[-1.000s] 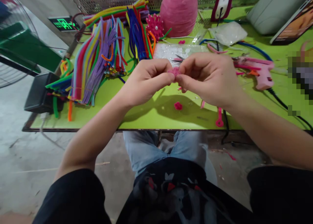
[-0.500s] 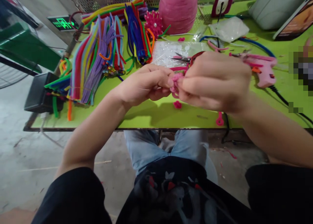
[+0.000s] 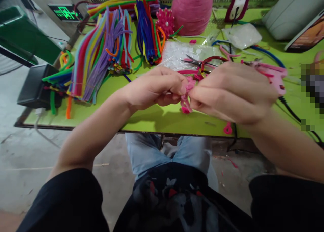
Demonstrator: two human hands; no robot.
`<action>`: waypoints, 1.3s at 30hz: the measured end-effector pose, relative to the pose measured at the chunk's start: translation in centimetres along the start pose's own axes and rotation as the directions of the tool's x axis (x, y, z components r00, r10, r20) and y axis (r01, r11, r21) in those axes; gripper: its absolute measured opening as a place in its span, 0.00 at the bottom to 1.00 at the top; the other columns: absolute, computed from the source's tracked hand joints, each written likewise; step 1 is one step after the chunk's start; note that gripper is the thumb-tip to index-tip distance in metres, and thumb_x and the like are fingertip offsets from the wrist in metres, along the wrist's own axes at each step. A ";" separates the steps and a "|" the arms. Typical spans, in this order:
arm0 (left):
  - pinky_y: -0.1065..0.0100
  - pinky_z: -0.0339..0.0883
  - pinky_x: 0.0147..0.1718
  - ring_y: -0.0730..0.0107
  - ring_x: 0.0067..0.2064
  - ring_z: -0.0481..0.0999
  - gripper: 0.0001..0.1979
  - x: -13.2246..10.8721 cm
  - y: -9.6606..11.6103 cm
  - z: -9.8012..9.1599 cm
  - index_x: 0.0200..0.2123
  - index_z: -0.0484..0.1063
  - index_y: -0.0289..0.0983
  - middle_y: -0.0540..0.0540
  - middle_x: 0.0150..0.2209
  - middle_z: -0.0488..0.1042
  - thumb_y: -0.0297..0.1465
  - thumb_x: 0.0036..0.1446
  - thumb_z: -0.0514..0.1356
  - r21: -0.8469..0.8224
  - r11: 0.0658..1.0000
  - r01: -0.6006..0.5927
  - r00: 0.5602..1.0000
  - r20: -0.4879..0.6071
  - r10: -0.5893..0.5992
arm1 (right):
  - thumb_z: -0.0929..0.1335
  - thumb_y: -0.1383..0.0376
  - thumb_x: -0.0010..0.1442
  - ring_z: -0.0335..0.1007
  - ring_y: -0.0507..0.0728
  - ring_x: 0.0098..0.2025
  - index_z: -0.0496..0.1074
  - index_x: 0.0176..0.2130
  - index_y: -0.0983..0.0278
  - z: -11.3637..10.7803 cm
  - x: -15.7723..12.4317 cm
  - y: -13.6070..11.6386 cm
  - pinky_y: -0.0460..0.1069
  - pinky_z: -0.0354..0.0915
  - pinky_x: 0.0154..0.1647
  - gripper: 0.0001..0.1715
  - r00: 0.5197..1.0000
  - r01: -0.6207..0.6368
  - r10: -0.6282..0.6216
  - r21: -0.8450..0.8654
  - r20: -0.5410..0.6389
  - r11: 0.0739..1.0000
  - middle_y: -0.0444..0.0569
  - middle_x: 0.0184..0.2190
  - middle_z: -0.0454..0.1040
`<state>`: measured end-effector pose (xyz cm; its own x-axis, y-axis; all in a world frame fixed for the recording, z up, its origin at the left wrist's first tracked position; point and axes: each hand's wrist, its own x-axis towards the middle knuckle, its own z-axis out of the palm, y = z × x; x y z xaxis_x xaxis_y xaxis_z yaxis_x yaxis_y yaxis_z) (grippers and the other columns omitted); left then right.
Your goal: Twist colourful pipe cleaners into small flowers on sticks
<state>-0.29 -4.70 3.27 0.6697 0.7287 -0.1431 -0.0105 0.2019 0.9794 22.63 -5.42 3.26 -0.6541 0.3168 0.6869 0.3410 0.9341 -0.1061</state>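
Observation:
My left hand (image 3: 155, 88) and my right hand (image 3: 233, 92) meet above the front of the green table (image 3: 157, 119). Both pinch a small pink pipe-cleaner piece (image 3: 186, 90) between their fingertips; its curled end hangs down below the fingers. Fingers of both hands are closed round it. Red-handled scissors (image 3: 202, 61) lie just behind my hands on a clear bag of white beads (image 3: 177, 53). A pink glue gun (image 3: 274, 75) lies partly hidden behind my right hand.
Bundles of coloured pipe cleaners (image 3: 106, 53) cover the table's left part. A big pink ball (image 3: 192, 9) and a pink flower (image 3: 165, 22) stand at the back. A small pink loop (image 3: 227, 128) lies near the front edge. A black box (image 3: 35, 87) sits off the left edge.
Both hands have come lower and nearer to me with the pink piece. The piece now shows a curled tail hanging down. The view has shifted slightly.

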 end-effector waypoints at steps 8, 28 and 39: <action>0.77 0.40 0.19 0.87 0.20 0.51 0.10 0.4 -0.2 0.9 0.22 0.71 0.34 0.54 0.20 0.57 0.28 0.53 0.65 -0.109 0.994 0.020 0.992 -0.124 -0.034 | 0.71 0.63 0.77 0.81 0.57 0.32 0.82 0.42 0.54 -0.2 -0.1 2.2 0.54 0.77 0.32 0.09 0.956 0.284 -0.289 -0.086 -0.054 0.955 0.43 0.34 0.85; 0.70 0.46 0.23 0.80 0.23 0.62 0.11 0.1 -1.0 -0.2 0.29 0.80 0.37 0.50 0.25 0.72 0.30 0.66 0.67 0.175 0.943 -0.282 0.917 -0.240 0.319 | 0.81 0.59 0.67 0.72 0.49 0.24 0.78 0.36 0.60 1.9 0.0 1.1 0.47 0.76 0.26 0.13 0.862 -0.398 0.492 0.761 0.119 0.513 0.40 0.27 0.76; 0.64 0.61 0.39 0.68 0.39 0.70 0.10 0.4 -2.2 0.5 0.41 0.79 0.41 0.50 0.31 0.73 0.39 0.77 0.63 0.592 0.726 -0.350 0.757 -0.278 0.592 | 0.83 0.49 0.65 0.71 0.50 0.24 0.76 0.34 0.59 3.1 -0.1 1.2 0.47 0.74 0.24 0.22 0.805 -0.375 0.593 0.759 -0.017 0.531 0.41 0.27 0.77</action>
<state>0.31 -5.19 1.12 0.2945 0.8527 0.4315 0.1977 -0.4962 0.8454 21.00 -3.86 0.84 -0.3127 0.8062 0.5022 -0.0860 0.5025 -0.8603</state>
